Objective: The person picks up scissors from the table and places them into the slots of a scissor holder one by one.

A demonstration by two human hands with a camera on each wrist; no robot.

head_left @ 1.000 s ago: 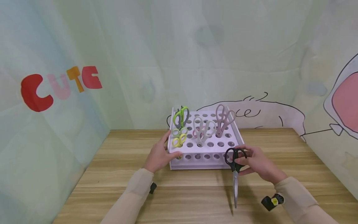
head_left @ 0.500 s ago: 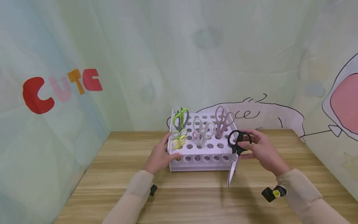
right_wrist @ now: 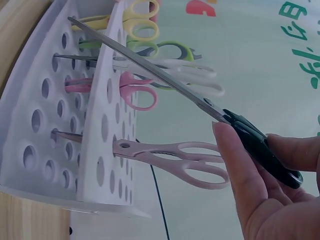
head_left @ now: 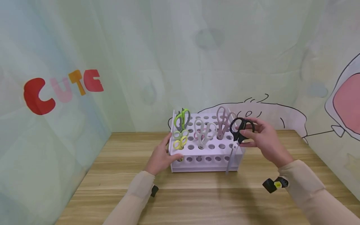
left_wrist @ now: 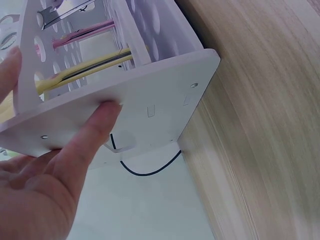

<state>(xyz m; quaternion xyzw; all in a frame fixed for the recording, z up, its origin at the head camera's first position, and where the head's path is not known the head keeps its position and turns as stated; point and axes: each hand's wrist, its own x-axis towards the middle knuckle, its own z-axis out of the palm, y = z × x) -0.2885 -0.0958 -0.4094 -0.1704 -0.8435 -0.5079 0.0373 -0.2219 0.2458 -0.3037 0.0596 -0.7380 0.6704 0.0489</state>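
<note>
My right hand (head_left: 267,143) pinches black-handled scissors (right_wrist: 250,140) by the handle. Their blades slant down and left, tips overlapping the rack's front right in the head view. The white rack (head_left: 203,169) has two levels of round holes. At its left front corner my left hand (head_left: 160,157) holds on, thumb at the front and a finger (left_wrist: 90,132) against the side panel. Standing blades-down in the holes are mauve scissors (right_wrist: 165,152), white scissors (head_left: 201,144), small pink scissors (right_wrist: 125,82), yellow scissors (head_left: 182,141) and green-and-grey scissors (head_left: 182,123).
The rack stands on a wooden table (head_left: 126,187), toward its back edge. Behind hangs a pale printed curtain (head_left: 140,62) with cartoon drawings and coloured letters. Holes along the rack's front right (head_left: 222,146) hold nothing.
My right hand has lifted the black-handled scissors and moved them back, from in front of the rack to over its front right corner. The left hand stays in place on the rack.
</note>
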